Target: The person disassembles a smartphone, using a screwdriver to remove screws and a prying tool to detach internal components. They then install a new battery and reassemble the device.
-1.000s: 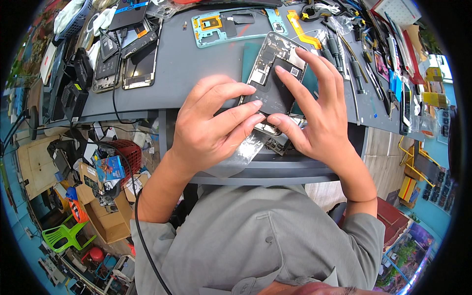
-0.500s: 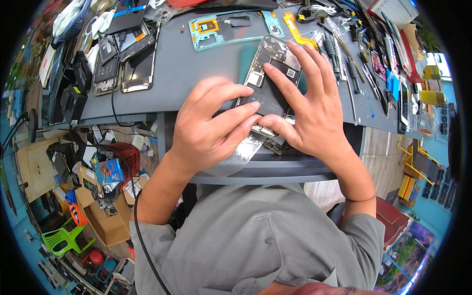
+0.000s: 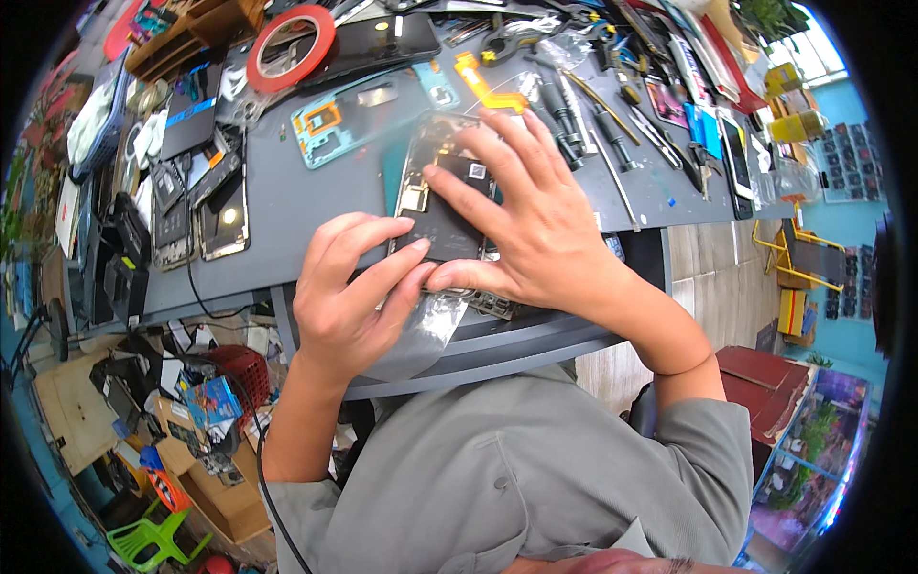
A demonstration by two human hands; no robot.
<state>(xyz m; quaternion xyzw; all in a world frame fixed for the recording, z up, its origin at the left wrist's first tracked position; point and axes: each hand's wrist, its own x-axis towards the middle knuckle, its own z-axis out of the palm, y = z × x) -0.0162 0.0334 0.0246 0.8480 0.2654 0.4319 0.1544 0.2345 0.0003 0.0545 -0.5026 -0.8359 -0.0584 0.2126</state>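
Note:
An opened smartphone (image 3: 446, 218), its dark battery and circuit board exposed, lies at a slant near the front edge of the bench. My left hand (image 3: 344, 287) is closed at its lower left edge, with thumb and fingertips drawn together there. Across the phone from the right reaches my right hand (image 3: 540, 225), gripping it with fingers wide apart. The index fingertip rests near the upper left of the board and the thumb meets the near end. My palm and other fingers hide the right side. Below the phone's near end hangs a clear plastic sheet (image 3: 426, 335).
A pale blue phone frame (image 3: 344, 131) and a yellow flex cable (image 3: 475, 84) lie beyond the phone. Screwdrivers (image 3: 559, 110) and pliers crowd the right. Several phone parts (image 3: 225, 215) lie left, and a red tape roll (image 3: 292, 48) sits at the back. A black cable (image 3: 196, 287) trails over the edge.
The whole view has turned, so the bench, phone and hands appear farther left and lower. Both hands keep nearly the same hold on the phone. More of the bench's back shows.

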